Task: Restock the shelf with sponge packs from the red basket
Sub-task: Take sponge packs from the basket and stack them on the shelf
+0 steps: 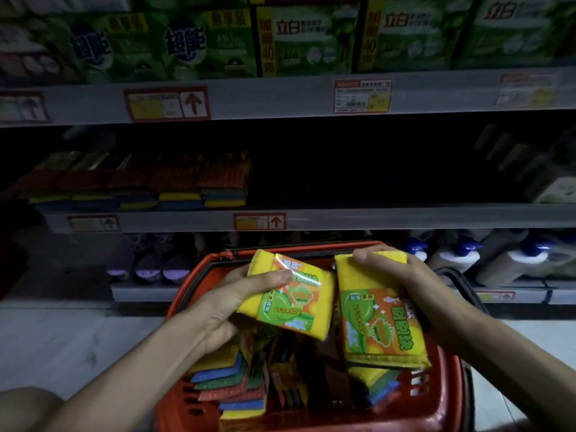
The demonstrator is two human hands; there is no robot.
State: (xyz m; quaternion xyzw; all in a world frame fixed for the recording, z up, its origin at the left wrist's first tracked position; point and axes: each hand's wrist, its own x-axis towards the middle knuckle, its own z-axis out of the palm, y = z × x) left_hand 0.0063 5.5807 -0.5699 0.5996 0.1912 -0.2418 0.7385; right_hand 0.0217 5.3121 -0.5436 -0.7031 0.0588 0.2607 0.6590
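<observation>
Two hands hang over the red basket (184,299). The left hand (230,304) pinches the left sponge pack (290,294), thumb on top. The right sponge pack (380,322) sits in the curled right hand (414,288). Both look ready for the shelf (405,218).

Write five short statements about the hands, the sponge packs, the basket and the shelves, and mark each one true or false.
1. The left hand grips the left pack and the right hand grips the right pack. True.
2. The red basket is empty. False: more sponge packs lie in it.
3. Stacked sponges sit at the left of the middle shelf. True.
4. Both held packs lie on the middle shelf. False: they are held over the red basket.
5. The top shelf holds blue-capped bottles. False: green boxes stand there; the bottles stand lower, at right.
</observation>
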